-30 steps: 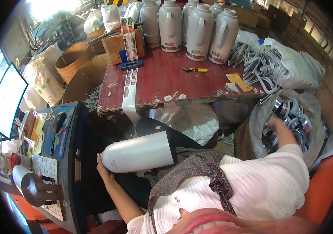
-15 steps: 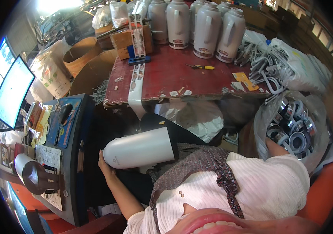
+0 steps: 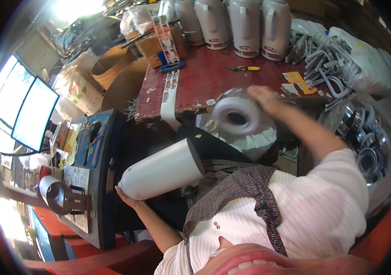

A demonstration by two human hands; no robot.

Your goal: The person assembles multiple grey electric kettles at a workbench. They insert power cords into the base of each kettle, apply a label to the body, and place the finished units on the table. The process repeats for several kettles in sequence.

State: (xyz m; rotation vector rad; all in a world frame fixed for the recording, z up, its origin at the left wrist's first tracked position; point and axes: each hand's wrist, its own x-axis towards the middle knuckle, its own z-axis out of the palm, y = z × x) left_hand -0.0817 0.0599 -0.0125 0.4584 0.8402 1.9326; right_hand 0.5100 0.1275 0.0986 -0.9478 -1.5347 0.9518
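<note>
My left hand (image 3: 129,196) cups the narrow, rounded end of a silver-grey thermos shell (image 3: 161,173). The shell lies tilted over my lap, its wide open end up and to the right. Raised in front of the red table, my right hand (image 3: 265,98) grips a ring-shaped collar (image 3: 236,115) from the right side. That collar is pale with a dark round hole and a shiny rim. Motion blurs it a little, along with the hand. Air separates the collar from the shell.
Finished grey thermos jugs (image 3: 246,27) stand along the back of the red table (image 3: 204,78). Yellow-handled pliers (image 3: 246,68) and a label strip (image 3: 170,91) lie on it. Grey handles (image 3: 314,64) are heaped right, above a bag of collars (image 3: 367,160). A side desk (image 3: 108,183) is left.
My right hand has come out of the bag at the right with a collar and swung up to the middle. The shell's open end has tipped upward. The view has turned slightly.
</note>
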